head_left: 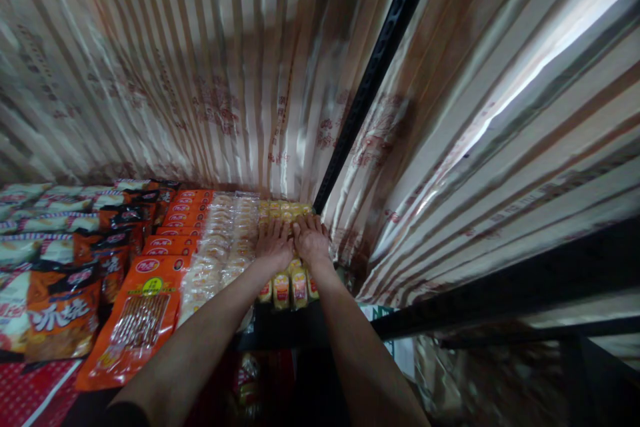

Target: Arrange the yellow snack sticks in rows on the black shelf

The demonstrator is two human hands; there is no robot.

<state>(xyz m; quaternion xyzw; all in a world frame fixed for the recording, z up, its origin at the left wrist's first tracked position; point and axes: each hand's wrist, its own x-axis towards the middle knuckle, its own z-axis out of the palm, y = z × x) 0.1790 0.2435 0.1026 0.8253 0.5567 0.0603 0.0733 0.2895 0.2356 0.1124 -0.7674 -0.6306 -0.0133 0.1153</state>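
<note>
Both my arms reach forward onto a shelf of snack packets. My left hand [273,241] and my right hand [311,238] lie side by side, palms down with fingers stretched out, on a row of small yellow packets [290,287]. The hands touch each other at the thumbs. The yellow row runs back toward the shelf's rear under my hands. Neither hand grips anything that I can see.
Left of the yellow row lie clear packets of pale snacks [220,247], then orange packets [135,320], then brown and white bags [60,307]. A striped plastic sheet [200,80] hangs behind. A black upright post [375,67] stands right of my hands; a dark shelf edge [500,293] runs right.
</note>
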